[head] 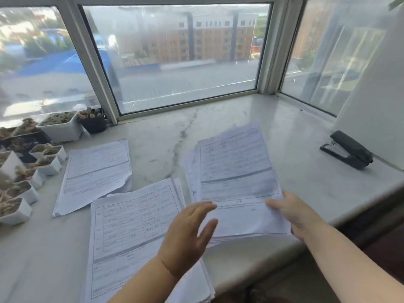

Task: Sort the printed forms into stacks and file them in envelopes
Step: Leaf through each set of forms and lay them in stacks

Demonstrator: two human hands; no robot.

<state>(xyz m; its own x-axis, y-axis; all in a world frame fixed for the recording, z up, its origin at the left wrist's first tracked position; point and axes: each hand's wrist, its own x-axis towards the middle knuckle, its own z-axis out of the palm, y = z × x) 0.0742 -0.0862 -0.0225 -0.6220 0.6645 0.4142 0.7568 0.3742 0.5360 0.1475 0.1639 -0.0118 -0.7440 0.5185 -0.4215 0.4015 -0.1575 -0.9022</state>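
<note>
Three stacks of printed forms lie on a pale marble window ledge [218,110]. The left stack [96,173] sits near the plant pots. A middle stack [131,232] lies at the front, partly under my left forearm. The right stack [236,178] is fanned and untidy, its near edge raised off the ledge. My right hand [290,213] grips the near right corner of that stack, thumb on top. My left hand [188,235] hovers with fingers spread at the stack's near left edge, blurred. No envelopes are in view.
Several small white pots of dried plants [26,178] crowd the left side of the ledge. A black stapler [347,149] lies at the right by a white wall. Window panes [181,57] close off the back. The ledge's front edge [328,221] runs diagonally at the right.
</note>
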